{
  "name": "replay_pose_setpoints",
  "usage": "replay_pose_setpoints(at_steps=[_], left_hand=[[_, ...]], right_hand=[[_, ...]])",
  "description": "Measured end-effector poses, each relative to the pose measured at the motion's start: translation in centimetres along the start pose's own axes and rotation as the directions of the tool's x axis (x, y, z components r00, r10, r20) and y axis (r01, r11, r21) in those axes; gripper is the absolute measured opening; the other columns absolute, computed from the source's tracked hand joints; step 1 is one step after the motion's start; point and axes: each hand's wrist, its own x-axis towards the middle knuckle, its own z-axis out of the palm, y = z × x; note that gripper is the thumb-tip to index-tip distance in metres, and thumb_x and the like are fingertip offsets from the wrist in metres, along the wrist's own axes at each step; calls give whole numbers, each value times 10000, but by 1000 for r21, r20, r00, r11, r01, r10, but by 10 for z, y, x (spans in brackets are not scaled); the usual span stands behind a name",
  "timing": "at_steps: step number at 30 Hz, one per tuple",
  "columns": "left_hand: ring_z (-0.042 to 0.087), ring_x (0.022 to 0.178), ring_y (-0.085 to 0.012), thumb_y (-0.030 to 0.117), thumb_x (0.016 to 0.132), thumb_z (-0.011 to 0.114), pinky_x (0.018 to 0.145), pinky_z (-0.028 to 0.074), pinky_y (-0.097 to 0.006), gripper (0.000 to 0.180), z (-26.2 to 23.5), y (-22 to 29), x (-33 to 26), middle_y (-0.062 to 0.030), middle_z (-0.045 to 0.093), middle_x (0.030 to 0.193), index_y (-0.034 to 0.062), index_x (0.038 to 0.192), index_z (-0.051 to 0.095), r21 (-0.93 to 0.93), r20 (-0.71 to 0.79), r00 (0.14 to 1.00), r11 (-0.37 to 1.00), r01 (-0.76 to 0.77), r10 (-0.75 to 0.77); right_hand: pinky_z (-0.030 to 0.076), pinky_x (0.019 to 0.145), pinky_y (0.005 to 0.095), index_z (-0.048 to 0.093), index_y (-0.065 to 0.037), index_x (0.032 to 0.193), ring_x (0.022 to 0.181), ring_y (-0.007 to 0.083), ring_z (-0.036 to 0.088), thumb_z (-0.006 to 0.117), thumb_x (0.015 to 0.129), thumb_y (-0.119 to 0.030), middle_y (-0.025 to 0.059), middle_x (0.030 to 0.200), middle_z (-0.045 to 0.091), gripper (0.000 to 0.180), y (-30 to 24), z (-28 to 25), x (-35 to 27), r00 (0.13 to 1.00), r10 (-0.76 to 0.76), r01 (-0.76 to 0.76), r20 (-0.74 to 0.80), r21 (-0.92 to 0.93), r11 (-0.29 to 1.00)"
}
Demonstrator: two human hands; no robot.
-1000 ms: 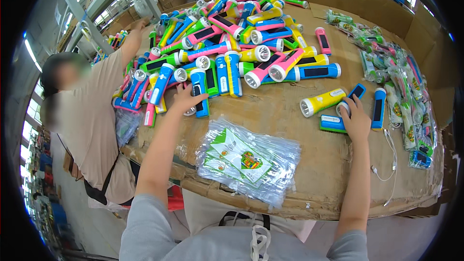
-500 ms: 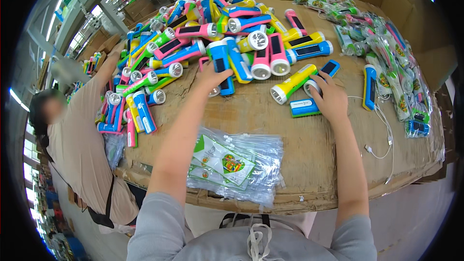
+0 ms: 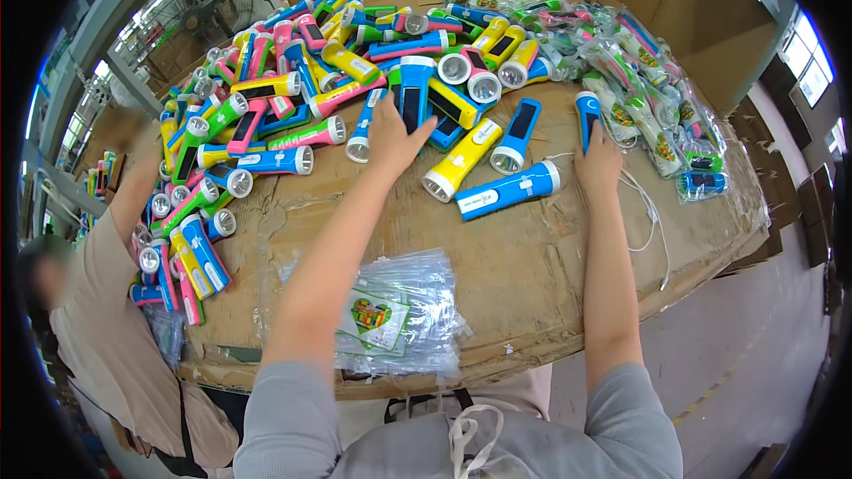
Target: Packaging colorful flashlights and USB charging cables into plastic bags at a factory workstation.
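Centrally, the left hand is reaching into the torch pile, fingers spread apart over a blue torch — palm down, touching it, not clamped. Right of centre, the right hand is resting flat on the worktop, fingertips on another blue torch; grip loose, nothing enclosed. Between the hands a yellow torch and a long blue torch are lying side by side. A white cable is trailing just right of the right wrist. Lower centre — a stack of clear bags is sitting near the worktop edge. Far left, another person is leaning in.
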Motion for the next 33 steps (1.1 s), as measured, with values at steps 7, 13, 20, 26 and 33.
replay_pose_setpoints(at_steps=[7,13,20,26,33], left_hand=[[402,1209,-333,249,784,644,1020,281,-467,438,-156,21,-158,-155,460,1265,96,1179,534,159,436,890,961,-225,136],[441,1128,-375,168,776,643,973,333,-456,377,-159,15,-205,-157,476,1221,78,1130,548,155,202,979,985,-71,39],[498,1022,-321,96,730,668,853,387,-398,299,-172,2,-215,-98,544,1079,86,1017,584,200,107,987,970,-138,119],[497,931,-278,75,707,670,800,370,-383,237,-163,7,-213,-68,544,920,92,924,577,133,61,995,988,-84,76],[508,906,-243,64,690,667,798,357,-381,147,-157,4,-211,-28,553,853,96,806,582,154,18,986,974,-169,168]], right_hand=[[439,757,442,429,-24,1264,920,340,557,585,774,-299,194,963,594,583,-96,17,-1,988,-109,103,112,51,993],[430,798,465,430,14,1241,935,374,537,531,822,-228,204,993,563,494,-122,1,1,972,-144,105,185,205,973],[457,764,393,571,17,944,938,310,550,590,783,-85,156,984,578,192,-180,-142,-110,842,-516,101,157,893,438],[434,716,379,592,-48,859,836,280,543,653,736,-134,106,828,544,162,-214,-130,-175,677,-725,567,-123,715,409],[390,715,338,587,-80,792,845,226,514,626,668,-127,74,826,527,139,-230,-133,-183,540,-816,767,-205,519,377]])
